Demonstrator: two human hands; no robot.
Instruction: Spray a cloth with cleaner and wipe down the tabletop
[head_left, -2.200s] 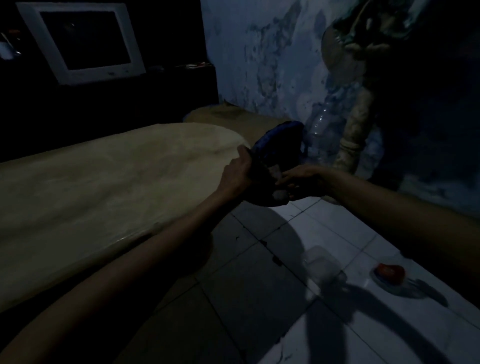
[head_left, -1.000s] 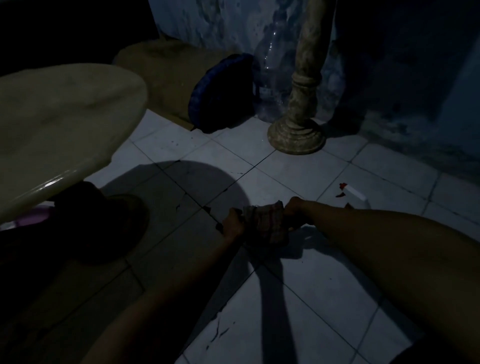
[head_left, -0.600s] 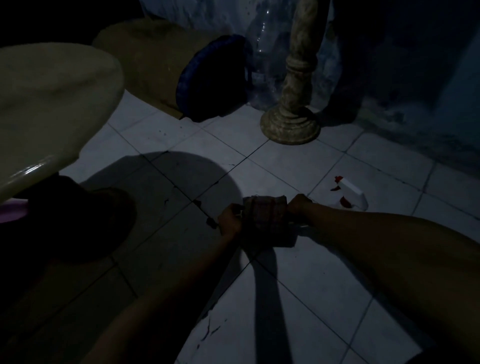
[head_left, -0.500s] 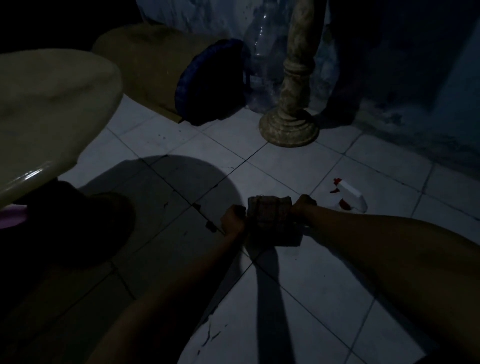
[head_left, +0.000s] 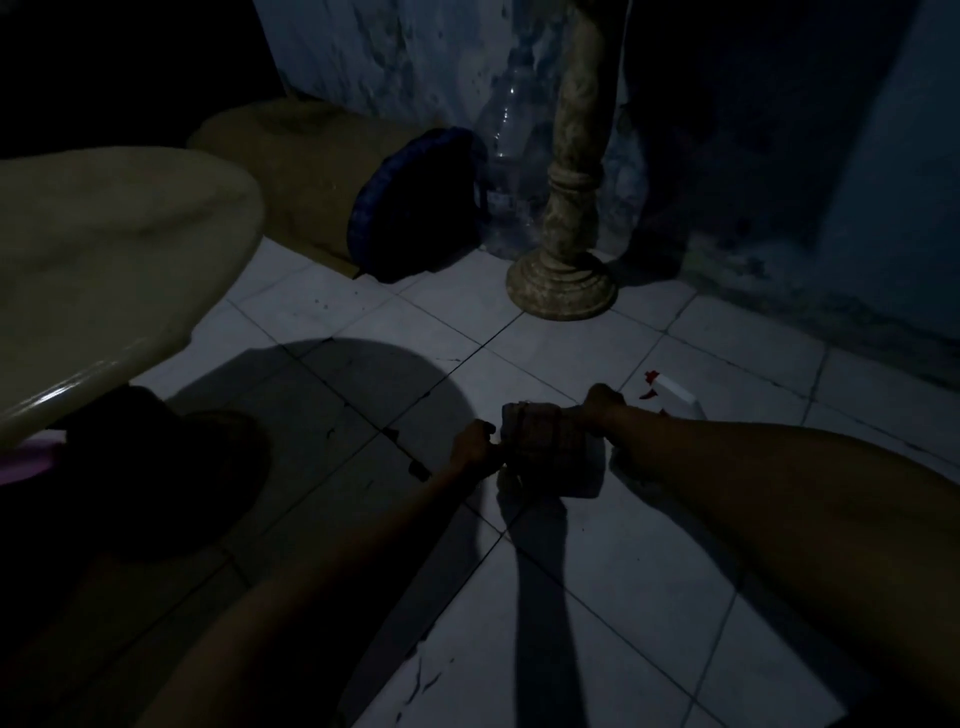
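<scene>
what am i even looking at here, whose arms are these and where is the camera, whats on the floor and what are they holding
There is no machine here. A person wears a wide-angle camera on the head, looking forward and down, so the two bare arms reaching in from the bottom are their own.

The left hand and the right hand each grip one side of a small checked cloth, stretched between them above the tiled floor.

Just beyond the right hand, a white spray bottle with red parts lies on the tiles; that is probably the cleaner.

The pale rounded tabletop to be wiped is at the left edge. Further back are a stone pedestal, a clear plastic bottle and a dark blue bag against the wall. The room is dim, so finer detail is lost.
</scene>
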